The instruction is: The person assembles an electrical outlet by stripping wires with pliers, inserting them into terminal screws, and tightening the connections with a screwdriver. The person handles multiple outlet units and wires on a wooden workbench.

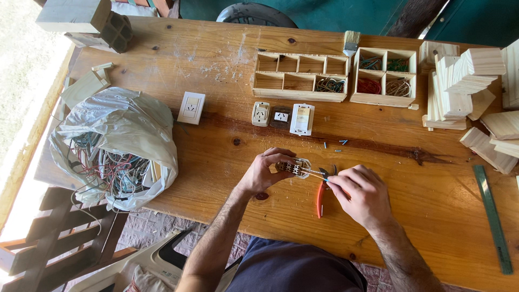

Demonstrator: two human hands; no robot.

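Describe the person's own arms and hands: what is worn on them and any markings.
Both forearms are bare, with no sleeves in view. The left hand and right hand wear no gloves; no rings, watch or markings can be made out. The forearms are hairy. A dark blue garment shows below.

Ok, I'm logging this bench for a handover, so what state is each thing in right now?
Socket module: held in left hand, off the table.
Wire: pinched by right hand, running to the module.
Pliers: lying on the table, partly under the right hand.
Bag: open, full of tangled wires.
Long tray: mostly empty, one compartment with wire.
Square tray: all compartments hold wire.
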